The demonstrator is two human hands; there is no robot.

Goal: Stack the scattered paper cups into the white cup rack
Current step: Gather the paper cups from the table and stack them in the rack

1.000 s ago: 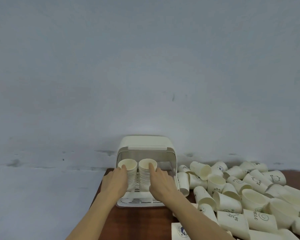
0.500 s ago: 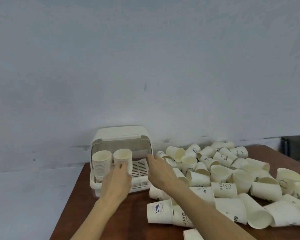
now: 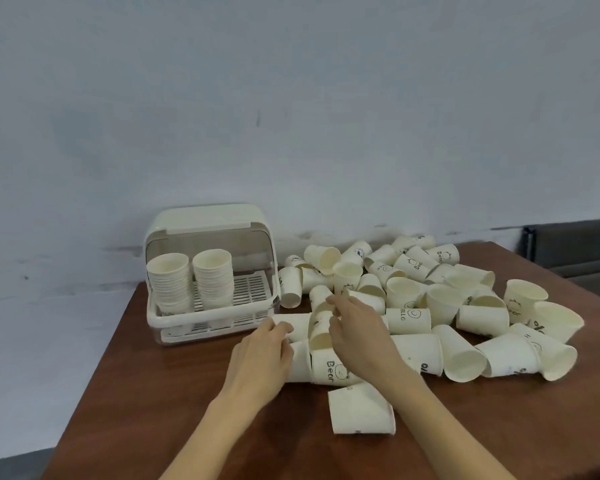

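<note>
Hands both down among the loose cups at the near edge of the pile. Left hand (image 3: 262, 348) has fingers curled round a cup lying on its side (image 3: 293, 326), thumb over the top of it: a grip, as far as I can judge. Right hand (image 3: 355, 325) reaches across a tilted cup (image 3: 321, 329), fingers loosely bent and apart; whether they have closed on it I cannot tell

Around the hands: cup marked "Bear" (image 3: 333, 367) on its side just below them; one more overturned cup (image 3: 361, 414) nearer the body, apart from the heap

Scattered cups (image 3: 430, 299): several dozen, spread rightward over the brown worktop (image 3: 153, 393), mostly on their sides, a few upright, many touching or overlapping

White cup rack (image 3: 210, 271) at the far left of the worktop, lid raised. Inside, two nested stacks: left stack (image 3: 168, 285) and right stack (image 3: 212, 278), side by side, both mouth-up, filling the left part of the slatted tray. Right part of tray bare

Progress, by judgement: well started, far from finished. Two stacks in; the bulk of the cups not yet gathered
</note>
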